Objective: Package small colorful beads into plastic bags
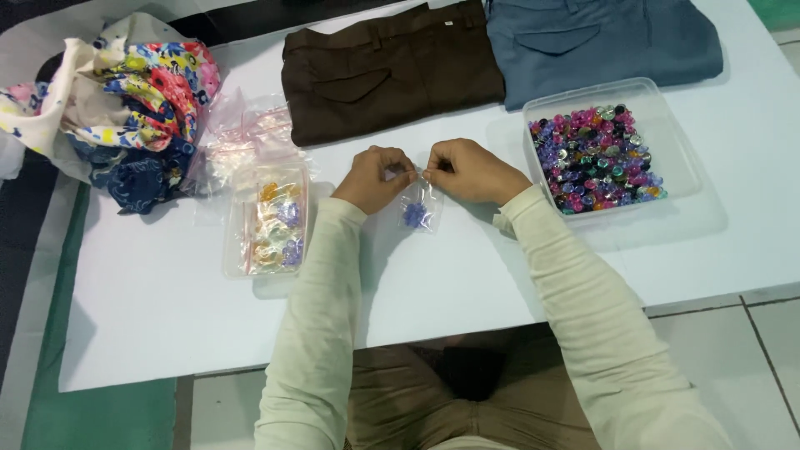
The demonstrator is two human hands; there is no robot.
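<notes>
1. Small clear bag [417,208] hangs between my hands, just above the table [150,308], long axis vertical.
2. Left hand [372,177] and right hand [467,169] each close a pinch grip on a top corner; both equally near.
3. Bag: transparent, blue-purple beads clustered at bottom.
4. Filled tray [275,218] left; bead tray [600,154] right.

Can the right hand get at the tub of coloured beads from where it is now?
Probably yes: the tub of beads is open-topped and just beside the right hand, with bare table between. But both hands, the left hand too, are pinching a small clear bag.
</notes>
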